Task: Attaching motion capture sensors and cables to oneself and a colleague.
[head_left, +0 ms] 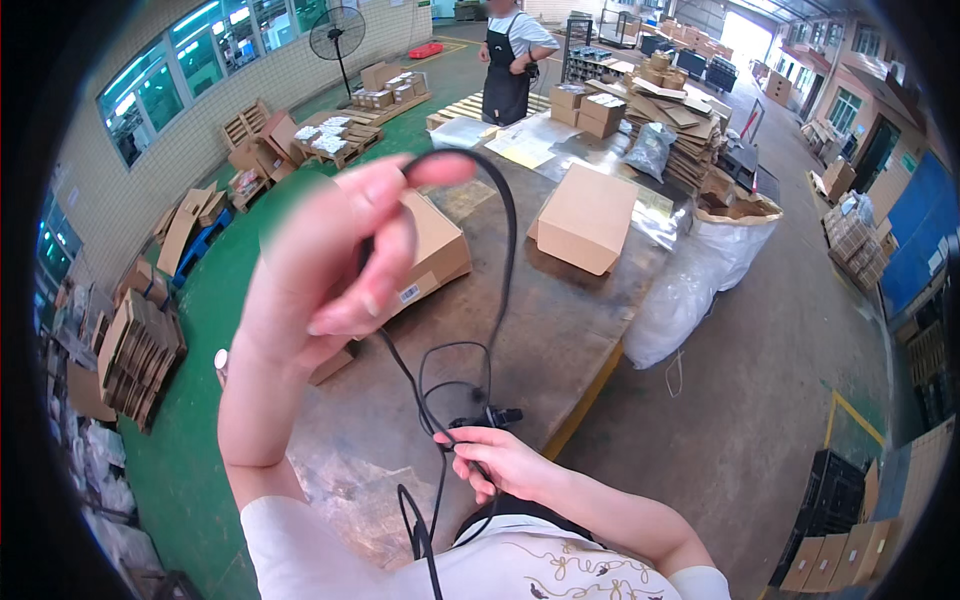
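My left hand is raised high in front of me, its fingers curled around a black cord. A wide loop of that cord arcs to the right of the hand and drops toward the table's near edge. Lower down, my right hand pinches the cord between thumb and fingers. Just beyond the right fingertips is a small black device with thinner loops of cable around it; its kind is unclear. More cord hangs down against my white shirt.
On the worn table stand a cardboard box, partly behind my left hand, and another cardboard box. A big white sack leans at the table's right side. Across the table stands a person in a dark apron.
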Demonstrator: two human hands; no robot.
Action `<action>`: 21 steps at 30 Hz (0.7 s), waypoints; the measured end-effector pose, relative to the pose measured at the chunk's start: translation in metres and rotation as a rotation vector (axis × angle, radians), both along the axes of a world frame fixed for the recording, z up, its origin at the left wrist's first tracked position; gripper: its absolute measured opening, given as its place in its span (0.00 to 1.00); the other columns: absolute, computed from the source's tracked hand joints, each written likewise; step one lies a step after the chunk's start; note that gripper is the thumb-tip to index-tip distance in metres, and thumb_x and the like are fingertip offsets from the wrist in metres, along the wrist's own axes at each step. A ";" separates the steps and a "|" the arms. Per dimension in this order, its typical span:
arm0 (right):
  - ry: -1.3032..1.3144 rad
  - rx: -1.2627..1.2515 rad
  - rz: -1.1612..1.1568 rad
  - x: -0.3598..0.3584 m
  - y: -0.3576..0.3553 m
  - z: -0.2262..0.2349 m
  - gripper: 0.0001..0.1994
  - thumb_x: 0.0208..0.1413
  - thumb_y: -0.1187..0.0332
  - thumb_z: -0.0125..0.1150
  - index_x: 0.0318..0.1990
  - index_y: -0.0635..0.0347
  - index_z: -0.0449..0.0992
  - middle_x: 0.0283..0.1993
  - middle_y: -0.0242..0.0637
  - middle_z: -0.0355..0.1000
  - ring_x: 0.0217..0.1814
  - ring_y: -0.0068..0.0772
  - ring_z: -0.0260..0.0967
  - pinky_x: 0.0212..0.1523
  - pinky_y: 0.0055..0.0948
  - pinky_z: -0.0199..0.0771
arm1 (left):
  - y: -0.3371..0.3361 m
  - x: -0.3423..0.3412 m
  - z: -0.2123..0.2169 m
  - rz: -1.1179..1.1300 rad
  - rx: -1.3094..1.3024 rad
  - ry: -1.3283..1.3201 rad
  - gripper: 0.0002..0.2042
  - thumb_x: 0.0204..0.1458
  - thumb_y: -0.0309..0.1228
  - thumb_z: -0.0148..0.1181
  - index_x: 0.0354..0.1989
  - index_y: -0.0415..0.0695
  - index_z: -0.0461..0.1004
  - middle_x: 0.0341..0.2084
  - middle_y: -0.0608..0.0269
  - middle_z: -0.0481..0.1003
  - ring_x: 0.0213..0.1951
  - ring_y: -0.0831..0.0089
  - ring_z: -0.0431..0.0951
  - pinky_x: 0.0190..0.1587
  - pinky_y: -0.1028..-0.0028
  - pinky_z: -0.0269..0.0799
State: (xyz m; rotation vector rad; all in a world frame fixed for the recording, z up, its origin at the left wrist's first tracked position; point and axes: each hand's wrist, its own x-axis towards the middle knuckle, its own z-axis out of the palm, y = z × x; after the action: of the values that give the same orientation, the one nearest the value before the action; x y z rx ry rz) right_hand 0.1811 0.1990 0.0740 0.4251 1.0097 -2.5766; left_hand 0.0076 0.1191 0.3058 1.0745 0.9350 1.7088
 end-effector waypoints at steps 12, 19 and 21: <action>-0.035 -0.281 -0.516 0.050 0.044 -0.080 0.04 0.55 0.74 0.50 0.38 0.55 0.68 0.31 0.34 0.68 0.30 0.30 0.68 0.45 0.41 0.71 | -0.078 -0.047 0.023 -0.166 0.340 -0.185 0.23 0.65 0.26 0.30 0.64 0.26 0.39 0.14 0.57 0.64 0.05 0.75 0.59 0.05 0.80 0.55; -0.248 -0.325 -0.528 0.058 0.048 -0.082 0.03 0.57 0.70 0.49 0.37 0.53 0.69 0.30 0.30 0.67 0.28 0.26 0.63 0.43 0.32 0.68 | -0.062 -0.049 -0.023 -0.636 0.214 -0.107 0.22 0.67 0.33 0.29 0.67 0.40 0.43 0.09 0.58 0.73 0.04 0.72 0.66 0.06 0.81 0.60; -0.187 -0.406 -0.533 0.061 0.047 -0.086 0.04 0.58 0.69 0.50 0.38 0.54 0.69 0.29 0.29 0.67 0.27 0.24 0.62 0.40 0.29 0.66 | -0.064 -0.022 -0.038 -0.455 0.108 0.017 0.22 0.66 0.32 0.32 0.66 0.38 0.45 0.10 0.62 0.74 0.05 0.74 0.65 0.07 0.80 0.59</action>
State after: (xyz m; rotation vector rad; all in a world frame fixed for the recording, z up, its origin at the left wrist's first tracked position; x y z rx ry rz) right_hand 0.2419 0.2455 -0.0116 0.8968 0.3144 -3.0253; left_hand -0.0146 0.0553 0.2673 1.2630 0.5560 1.3828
